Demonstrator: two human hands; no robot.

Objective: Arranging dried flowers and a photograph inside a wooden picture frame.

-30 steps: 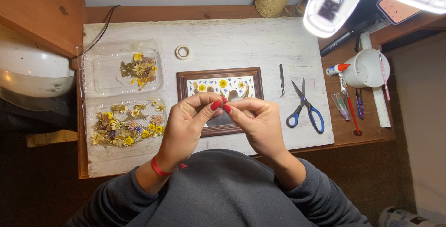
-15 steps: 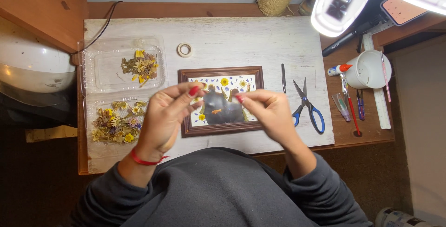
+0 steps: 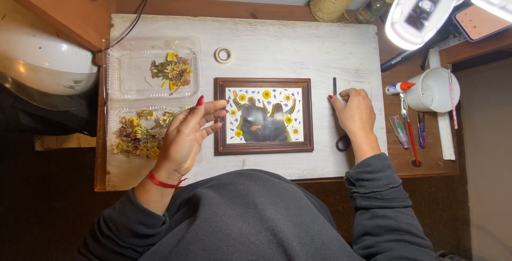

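A picture frame (image 3: 263, 116) with a dark brown wooden border lies flat near the middle of the white surface (image 3: 277, 53), a little toward the near edge. Inside it sit a dark figure and yellow pressed flowers with small blue petals scattered around them.

The left hand (image 3: 186, 135) hovers just beside the frame's left border, fingers loosely spread and slightly curled, gripping nothing that can be made out; the fingertips reach over the border. A red band circles that wrist. Under and beside the hand lies a clear plastic tray (image 3: 120, 119) filled with dried yellow and purple flowers (image 3: 136, 133), close to the surface's left edge. A second clear tray (image 3: 128, 69) lies behind it, toward the far left corner, holding a smaller heap of dried flowers (image 3: 170, 72).

The right hand (image 3: 353, 112) rests to the right of the frame, near the right edge, knuckles up and fingers curled down over a pair of scissors (image 3: 342, 142), whose dark handle loop shows at the wrist; whether the fingers actually grip them cannot be told. A thin dark tool (image 3: 334, 86) lies just beside the fingertips.

A small roll of tape (image 3: 223, 55) sits behind the frame. Past the right edge, on a wooden ledge, stand a white cup (image 3: 431, 90) and several pens (image 3: 410, 133).
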